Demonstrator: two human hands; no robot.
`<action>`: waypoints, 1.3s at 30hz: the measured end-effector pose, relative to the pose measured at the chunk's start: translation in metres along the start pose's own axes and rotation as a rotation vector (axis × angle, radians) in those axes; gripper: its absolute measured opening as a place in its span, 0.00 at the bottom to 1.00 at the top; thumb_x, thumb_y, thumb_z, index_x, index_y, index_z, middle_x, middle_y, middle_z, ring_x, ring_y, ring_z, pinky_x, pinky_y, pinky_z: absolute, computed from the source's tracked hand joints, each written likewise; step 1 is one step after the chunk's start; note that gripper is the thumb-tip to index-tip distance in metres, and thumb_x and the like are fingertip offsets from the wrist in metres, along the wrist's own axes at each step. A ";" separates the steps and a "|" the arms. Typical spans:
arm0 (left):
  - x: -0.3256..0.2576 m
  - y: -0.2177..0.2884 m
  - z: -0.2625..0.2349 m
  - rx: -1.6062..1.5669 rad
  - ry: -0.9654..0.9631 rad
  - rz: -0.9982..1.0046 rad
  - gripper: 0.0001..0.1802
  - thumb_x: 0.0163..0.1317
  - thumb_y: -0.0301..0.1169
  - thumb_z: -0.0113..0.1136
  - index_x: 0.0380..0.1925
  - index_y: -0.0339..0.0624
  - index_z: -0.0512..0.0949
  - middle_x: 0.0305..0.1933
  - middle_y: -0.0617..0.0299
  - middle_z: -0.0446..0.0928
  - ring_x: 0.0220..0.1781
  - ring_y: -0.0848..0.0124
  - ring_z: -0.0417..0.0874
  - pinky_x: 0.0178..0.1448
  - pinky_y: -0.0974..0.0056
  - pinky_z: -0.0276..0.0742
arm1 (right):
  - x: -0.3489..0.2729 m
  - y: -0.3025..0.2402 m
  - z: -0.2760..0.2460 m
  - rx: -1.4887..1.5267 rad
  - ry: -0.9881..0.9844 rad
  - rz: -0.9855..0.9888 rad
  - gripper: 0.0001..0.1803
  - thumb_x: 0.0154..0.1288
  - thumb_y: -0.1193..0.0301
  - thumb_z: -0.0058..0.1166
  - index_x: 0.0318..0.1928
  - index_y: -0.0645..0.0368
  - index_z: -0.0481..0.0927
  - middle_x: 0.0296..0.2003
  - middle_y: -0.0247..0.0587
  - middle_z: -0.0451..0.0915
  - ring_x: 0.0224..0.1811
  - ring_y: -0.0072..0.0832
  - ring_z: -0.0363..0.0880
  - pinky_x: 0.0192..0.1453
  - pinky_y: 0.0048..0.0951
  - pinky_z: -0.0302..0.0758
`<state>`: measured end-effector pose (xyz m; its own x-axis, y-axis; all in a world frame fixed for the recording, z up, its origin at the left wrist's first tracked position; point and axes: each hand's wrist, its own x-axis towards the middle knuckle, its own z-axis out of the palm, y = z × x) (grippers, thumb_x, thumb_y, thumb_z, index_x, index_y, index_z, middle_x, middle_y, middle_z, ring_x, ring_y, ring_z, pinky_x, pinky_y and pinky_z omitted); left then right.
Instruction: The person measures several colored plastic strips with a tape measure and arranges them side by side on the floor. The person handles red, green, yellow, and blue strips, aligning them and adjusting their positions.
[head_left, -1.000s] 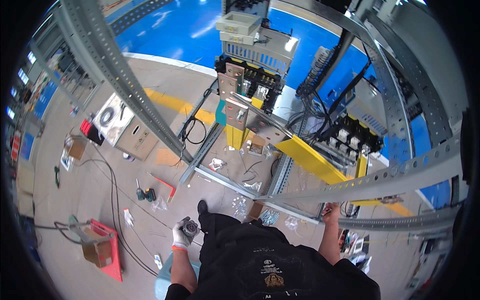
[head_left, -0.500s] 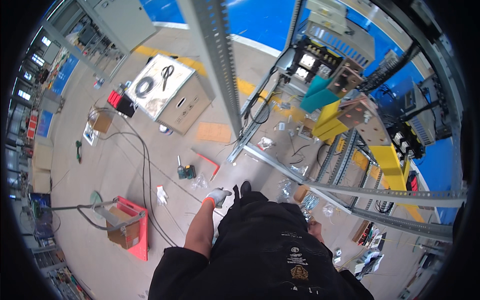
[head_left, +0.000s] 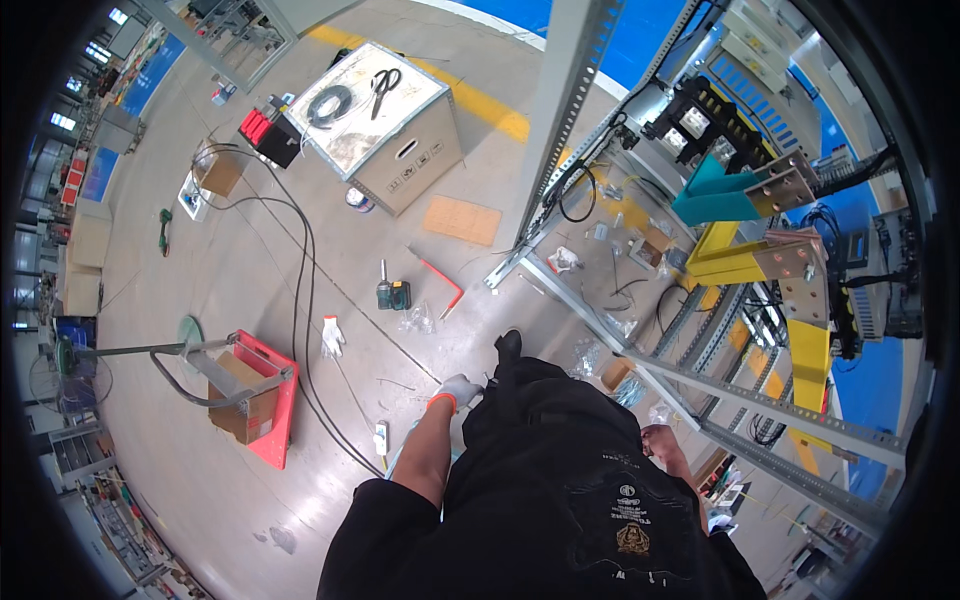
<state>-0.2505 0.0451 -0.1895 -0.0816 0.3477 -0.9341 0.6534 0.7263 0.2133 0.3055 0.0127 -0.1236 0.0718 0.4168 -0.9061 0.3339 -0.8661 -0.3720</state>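
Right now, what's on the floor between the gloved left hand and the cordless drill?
Head view: bare floor, except a clear plastic bag beside the drill, up from the left hand.

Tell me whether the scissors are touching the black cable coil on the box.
Apart. The head view shows the scissors and the cable coil both on the box, with bare lid between them.

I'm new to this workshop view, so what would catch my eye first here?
The tall grey perforated metal frame with its yellow and teal brackets fills the right. At upper left stands a cardboard box with black scissors on top. At bottom, the gloved left hand hangs beside the dark trousers.
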 end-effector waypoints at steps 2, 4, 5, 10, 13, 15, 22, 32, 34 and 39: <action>-0.004 -0.003 0.006 -0.081 -0.035 -0.059 0.44 0.51 0.57 0.65 0.60 0.32 0.78 0.65 0.36 0.77 0.68 0.46 0.77 0.69 0.52 0.73 | 0.011 0.006 -0.001 -0.036 0.004 0.018 0.08 0.66 0.83 0.51 0.41 0.70 0.83 0.27 0.47 0.83 0.21 0.34 0.84 0.19 0.34 0.76; -0.007 -0.005 0.007 -0.051 0.026 -0.014 0.42 0.54 0.54 0.65 0.60 0.30 0.77 0.61 0.35 0.79 0.63 0.46 0.81 0.66 0.52 0.76 | 0.028 0.017 0.001 -0.238 -0.024 -0.220 0.09 0.65 0.84 0.50 0.41 0.70 0.83 0.27 0.48 0.83 0.20 0.35 0.83 0.18 0.36 0.75; -0.008 -0.006 0.006 -0.024 0.047 -0.009 0.41 0.55 0.53 0.65 0.60 0.29 0.77 0.59 0.34 0.80 0.61 0.45 0.82 0.64 0.51 0.77 | 0.038 0.023 0.004 -0.186 -0.010 -0.208 0.09 0.63 0.85 0.52 0.41 0.70 0.84 0.26 0.46 0.83 0.20 0.34 0.83 0.19 0.36 0.75; -0.009 -0.010 -0.007 -0.067 0.045 -0.019 0.40 0.55 0.52 0.65 0.58 0.28 0.78 0.57 0.35 0.81 0.59 0.46 0.84 0.62 0.51 0.78 | 0.060 0.019 0.025 -0.231 0.241 -0.189 0.09 0.57 0.74 0.62 0.37 0.66 0.87 0.27 0.38 0.86 0.31 0.30 0.86 0.33 0.31 0.79; -0.005 -0.013 -0.014 -0.054 0.049 -0.011 0.38 0.56 0.52 0.65 0.56 0.29 0.80 0.56 0.37 0.82 0.57 0.47 0.85 0.60 0.52 0.79 | 0.058 -0.001 0.039 -0.414 0.296 -0.269 0.14 0.56 0.66 0.68 0.37 0.64 0.87 0.30 0.42 0.88 0.33 0.29 0.86 0.40 0.31 0.80; -0.001 -0.014 -0.017 -0.072 0.016 -0.040 0.36 0.57 0.53 0.64 0.54 0.30 0.81 0.56 0.38 0.82 0.57 0.49 0.85 0.61 0.52 0.79 | 0.058 -0.010 0.045 -0.415 0.262 -0.293 0.19 0.53 0.59 0.71 0.38 0.63 0.88 0.32 0.46 0.88 0.34 0.32 0.87 0.44 0.33 0.81; 0.010 -0.013 -0.011 -0.072 0.016 -0.023 0.35 0.57 0.52 0.65 0.52 0.29 0.82 0.53 0.38 0.84 0.55 0.49 0.86 0.59 0.52 0.80 | 0.049 -0.023 0.050 -0.496 0.350 -0.216 0.30 0.51 0.49 0.72 0.42 0.65 0.86 0.37 0.52 0.88 0.42 0.42 0.88 0.48 0.38 0.81; 0.012 -0.006 -0.008 -0.037 0.008 0.011 0.37 0.57 0.53 0.63 0.53 0.28 0.81 0.56 0.36 0.82 0.59 0.45 0.83 0.63 0.52 0.78 | 0.109 0.071 0.028 -0.005 0.102 -0.246 0.11 0.60 0.71 0.65 0.39 0.69 0.87 0.32 0.41 0.88 0.35 0.26 0.83 0.42 0.31 0.78; 0.015 -0.007 -0.008 -0.031 0.007 0.032 0.37 0.57 0.53 0.63 0.53 0.28 0.81 0.56 0.36 0.81 0.59 0.45 0.83 0.63 0.52 0.78 | 0.122 0.085 0.024 0.235 0.046 -0.181 0.09 0.61 0.75 0.61 0.38 0.70 0.87 0.32 0.38 0.87 0.34 0.24 0.81 0.41 0.31 0.77; 0.020 -0.010 -0.011 -0.032 0.040 0.031 0.36 0.57 0.52 0.65 0.51 0.27 0.81 0.50 0.36 0.84 0.50 0.47 0.87 0.54 0.51 0.82 | 0.120 0.076 0.022 0.219 0.077 -0.197 0.11 0.62 0.73 0.60 0.39 0.69 0.87 0.32 0.40 0.87 0.34 0.24 0.81 0.41 0.31 0.77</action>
<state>-0.2669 0.0509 -0.2078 -0.0920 0.3930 -0.9149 0.6321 0.7330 0.2513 0.3185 -0.0088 -0.2652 0.0995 0.5955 -0.7972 0.1389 -0.8016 -0.5815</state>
